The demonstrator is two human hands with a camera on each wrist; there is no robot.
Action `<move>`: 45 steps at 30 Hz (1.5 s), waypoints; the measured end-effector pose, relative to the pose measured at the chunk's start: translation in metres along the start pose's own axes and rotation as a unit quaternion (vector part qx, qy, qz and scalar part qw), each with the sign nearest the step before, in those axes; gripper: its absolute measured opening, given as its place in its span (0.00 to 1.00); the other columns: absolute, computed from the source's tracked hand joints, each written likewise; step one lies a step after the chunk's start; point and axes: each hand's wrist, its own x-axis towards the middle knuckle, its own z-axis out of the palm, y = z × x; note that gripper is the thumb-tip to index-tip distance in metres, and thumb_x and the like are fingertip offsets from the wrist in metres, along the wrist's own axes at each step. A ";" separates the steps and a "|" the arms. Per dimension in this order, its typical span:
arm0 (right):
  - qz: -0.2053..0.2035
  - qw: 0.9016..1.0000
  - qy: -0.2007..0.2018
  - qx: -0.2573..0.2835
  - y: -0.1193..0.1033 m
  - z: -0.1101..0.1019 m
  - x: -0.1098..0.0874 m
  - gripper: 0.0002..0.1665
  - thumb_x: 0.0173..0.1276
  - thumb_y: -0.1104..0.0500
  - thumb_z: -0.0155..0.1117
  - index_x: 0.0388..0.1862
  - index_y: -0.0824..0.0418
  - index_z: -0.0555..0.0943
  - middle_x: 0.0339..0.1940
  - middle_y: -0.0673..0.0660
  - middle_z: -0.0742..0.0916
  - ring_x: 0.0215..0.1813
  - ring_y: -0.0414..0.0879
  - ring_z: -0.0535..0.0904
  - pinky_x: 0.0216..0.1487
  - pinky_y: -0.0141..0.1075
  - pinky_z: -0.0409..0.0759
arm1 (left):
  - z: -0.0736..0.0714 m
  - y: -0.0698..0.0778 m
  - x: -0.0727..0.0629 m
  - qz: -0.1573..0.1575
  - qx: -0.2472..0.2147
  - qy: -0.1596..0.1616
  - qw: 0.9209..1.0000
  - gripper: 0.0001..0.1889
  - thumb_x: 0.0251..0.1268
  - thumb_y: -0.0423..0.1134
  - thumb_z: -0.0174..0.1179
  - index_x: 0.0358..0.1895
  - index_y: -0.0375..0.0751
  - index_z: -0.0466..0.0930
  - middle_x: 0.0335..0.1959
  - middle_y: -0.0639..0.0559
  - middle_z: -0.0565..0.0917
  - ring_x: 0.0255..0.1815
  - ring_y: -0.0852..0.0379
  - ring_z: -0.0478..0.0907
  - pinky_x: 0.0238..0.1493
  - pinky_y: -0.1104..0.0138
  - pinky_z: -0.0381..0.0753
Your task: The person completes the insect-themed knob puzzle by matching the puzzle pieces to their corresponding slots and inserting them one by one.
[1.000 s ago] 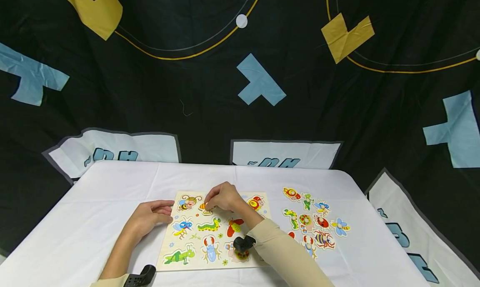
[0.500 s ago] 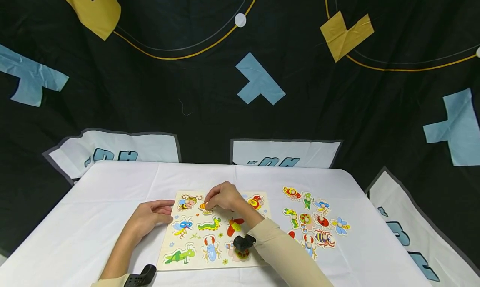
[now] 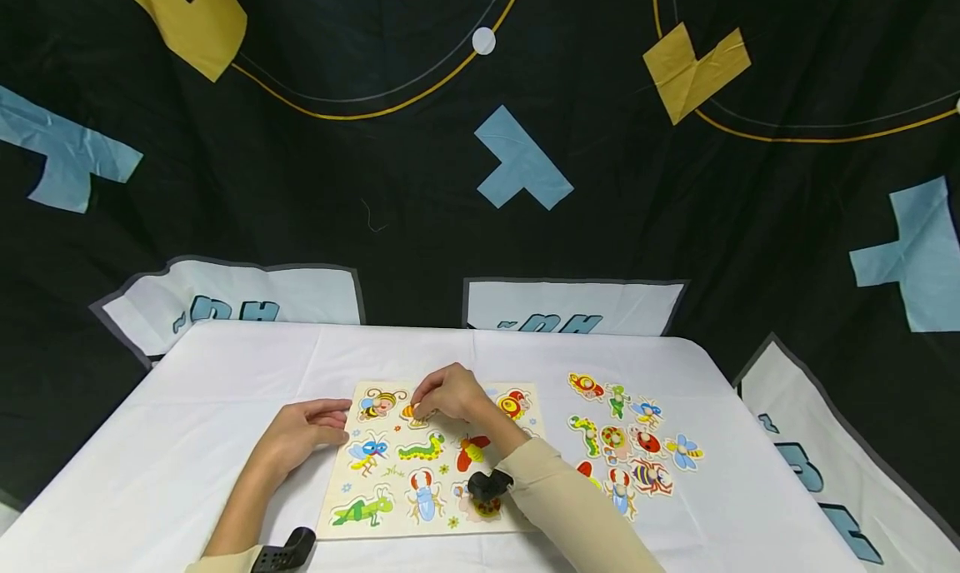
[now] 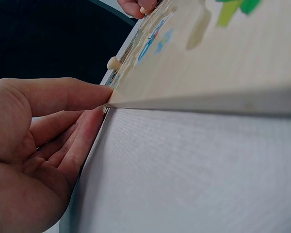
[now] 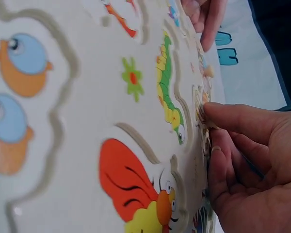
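Observation:
A wooden peg puzzle board [image 3: 386, 471] with insect pictures lies on the white table. My left hand [image 3: 292, 435] grips its left edge; in the left wrist view the thumb [image 4: 68, 94] and fingertips meet at that edge. Over the board's upper middle, my right hand [image 3: 447, 392] pinches an orange-and-yellow striped puzzle piece [image 3: 412, 417], mostly hidden by the fingers. A bee piece [image 3: 378, 404] with a small wooden knob [image 5: 208, 71] sits in the upper-left recess. The right forearm covers part of the board's right side.
Several loose insect pieces [image 3: 648, 478] lie in a cluster to the right of the board, one partly behind the right sleeve [image 3: 577, 506]. A black curtain [image 3: 375, 190] with taped shapes hangs behind the white table [image 3: 187, 440].
Both hands keep their places at the board and the pieces lie as before. Only a slight shift of the head view shows.

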 end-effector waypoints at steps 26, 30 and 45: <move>-0.011 1.000 -0.003 -0.003 0.004 -0.001 -0.006 0.05 0.53 0.59 0.81 0.29 0.53 0.91 0.30 0.43 0.89 0.36 0.39 0.77 0.37 0.31 0.74 | 0.000 0.001 0.000 -0.002 -0.005 -0.001 1.000 0.33 0.51 0.33 0.73 0.65 0.34 0.78 0.42 0.50 0.87 0.41 0.59 0.81 0.60 0.51 0.70; -0.013 1.000 0.004 -0.002 0.005 -0.001 -0.008 0.05 0.54 0.60 0.81 0.29 0.54 0.91 0.28 0.44 0.89 0.33 0.38 0.77 0.35 0.30 0.73 | 0.001 0.001 0.000 -0.002 -0.004 -0.001 1.000 0.33 0.51 0.33 0.73 0.65 0.33 0.78 0.42 0.49 0.87 0.41 0.59 0.81 0.59 0.52 0.72; -0.016 0.999 0.024 0.015 0.003 -0.007 -0.017 0.10 0.53 0.59 0.81 0.36 0.56 0.91 0.28 0.45 0.89 0.31 0.39 0.78 0.35 0.31 0.75 | 0.000 0.000 0.000 0.004 -0.007 -0.001 1.000 0.33 0.51 0.33 0.74 0.65 0.33 0.78 0.43 0.49 0.88 0.40 0.60 0.81 0.48 0.68 0.73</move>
